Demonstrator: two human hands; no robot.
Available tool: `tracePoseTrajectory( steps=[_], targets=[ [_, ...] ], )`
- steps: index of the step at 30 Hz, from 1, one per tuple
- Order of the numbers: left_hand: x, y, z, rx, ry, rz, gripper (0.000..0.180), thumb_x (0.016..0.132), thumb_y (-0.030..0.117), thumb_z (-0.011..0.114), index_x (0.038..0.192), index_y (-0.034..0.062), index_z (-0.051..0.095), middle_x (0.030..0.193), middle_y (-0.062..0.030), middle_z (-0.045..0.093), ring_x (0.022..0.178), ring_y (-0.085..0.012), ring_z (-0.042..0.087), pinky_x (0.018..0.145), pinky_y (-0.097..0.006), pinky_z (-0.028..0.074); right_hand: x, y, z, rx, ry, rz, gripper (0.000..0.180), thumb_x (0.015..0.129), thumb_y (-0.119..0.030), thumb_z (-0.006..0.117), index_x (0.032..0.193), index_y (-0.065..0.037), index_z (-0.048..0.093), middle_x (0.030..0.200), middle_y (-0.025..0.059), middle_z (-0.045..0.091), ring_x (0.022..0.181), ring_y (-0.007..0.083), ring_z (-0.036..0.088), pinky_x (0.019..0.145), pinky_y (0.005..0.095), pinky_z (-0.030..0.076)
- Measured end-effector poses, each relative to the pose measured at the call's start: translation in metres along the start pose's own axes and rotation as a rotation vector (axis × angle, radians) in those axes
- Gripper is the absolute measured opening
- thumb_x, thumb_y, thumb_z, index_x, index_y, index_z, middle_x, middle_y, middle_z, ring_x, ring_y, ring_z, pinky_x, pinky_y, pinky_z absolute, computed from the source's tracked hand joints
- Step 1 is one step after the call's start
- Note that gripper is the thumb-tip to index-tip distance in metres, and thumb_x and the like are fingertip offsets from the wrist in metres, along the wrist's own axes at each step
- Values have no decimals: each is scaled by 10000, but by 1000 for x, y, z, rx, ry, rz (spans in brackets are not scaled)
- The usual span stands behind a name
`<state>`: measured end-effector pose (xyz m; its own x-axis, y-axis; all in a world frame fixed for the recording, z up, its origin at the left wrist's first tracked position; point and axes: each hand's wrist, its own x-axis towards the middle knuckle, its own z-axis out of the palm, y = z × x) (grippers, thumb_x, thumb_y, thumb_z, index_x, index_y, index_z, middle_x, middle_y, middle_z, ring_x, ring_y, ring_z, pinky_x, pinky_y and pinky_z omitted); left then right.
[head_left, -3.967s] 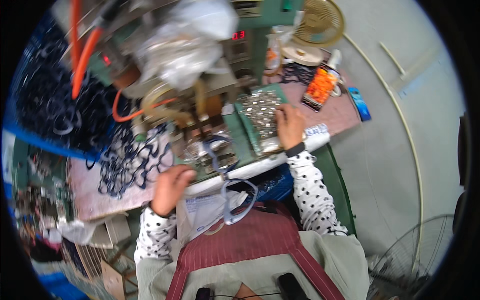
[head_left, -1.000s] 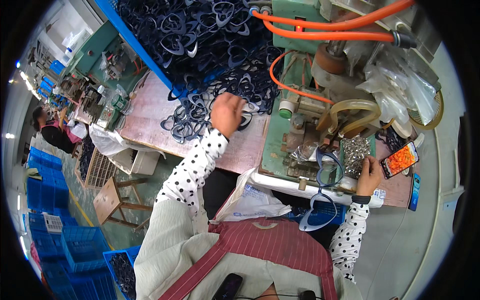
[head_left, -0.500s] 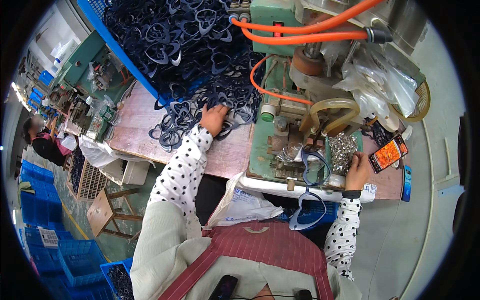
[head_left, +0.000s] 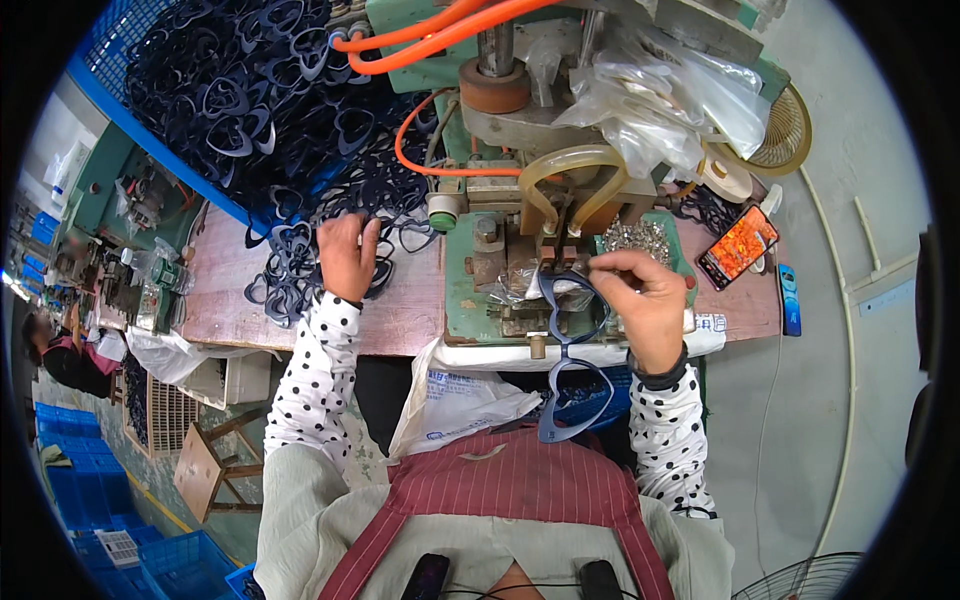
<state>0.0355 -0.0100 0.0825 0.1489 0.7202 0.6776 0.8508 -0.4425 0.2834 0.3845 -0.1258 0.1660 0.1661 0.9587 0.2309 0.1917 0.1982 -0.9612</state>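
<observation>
Dark blue plastic eyeglass frames (head_left: 290, 262) lie heaped on the table, and my left hand (head_left: 347, 257) rests at their near edge. Its thumb stands apart from the bent fingers, whose tips are partly hidden; I see nothing held. One blue eyeglass frame (head_left: 566, 368) hangs at the front of the green press (head_left: 470, 280), its upper rim under the press head. Beside that rim is my right hand (head_left: 645, 305), thumb and forefinger pinched together; whatever is between them is too small to tell. Behind it sits a tray of small shiny metal parts (head_left: 635, 236).
A blue crate (head_left: 165, 148) full of frames stands at the far left. Orange hoses (head_left: 450, 35) cross above the press. A lit phone (head_left: 738, 248) and a blue phone-like object (head_left: 790, 300) lie right. A white sack (head_left: 465, 395) hangs at the table edge.
My right hand has left the tray of metal parts and moved left to the hanging eyeglass frame. My left hand has drawn back slightly toward me. The whole view has shifted.
</observation>
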Motion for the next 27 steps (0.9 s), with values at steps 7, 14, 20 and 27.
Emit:
tracePoseTrajectory(
  steps=[7,14,20,27],
  targets=[
    [-9,87,-15,-338,183,62,195,789,-22,636,980,10,612,887,-116,650,800,-300,607,744,-380,451,9,-14,31,115,-16,40,360,742,-11,702,1070,36,560,821,35,662,645,49,509,573,206,414],
    [-7,158,-40,-467,62,685,372,741,24,671,1109,69,645,1090,-82,689,969,-213,654,909,-401,482,7,-2,37,198,65,28,574,719,-20,742,1202,41,438,859,81,676,709,97,572,646,232,462],
    [0,192,-20,-666,-106,897,373,793,86,696,1146,-14,623,1158,-190,635,1047,-305,647,939,-443,512,25,39,-14,-240,286,-146,519,747,-49,735,1220,-14,524,994,103,685,867,173,633,800,303,491],
    [-4,194,-15,-749,-156,830,403,797,86,699,1168,-40,605,1179,-200,625,1057,-309,639,959,-466,506,11,119,-99,-479,211,103,299,832,-116,695,1109,-20,634,926,122,696,825,198,672,724,305,517]
  ],
)
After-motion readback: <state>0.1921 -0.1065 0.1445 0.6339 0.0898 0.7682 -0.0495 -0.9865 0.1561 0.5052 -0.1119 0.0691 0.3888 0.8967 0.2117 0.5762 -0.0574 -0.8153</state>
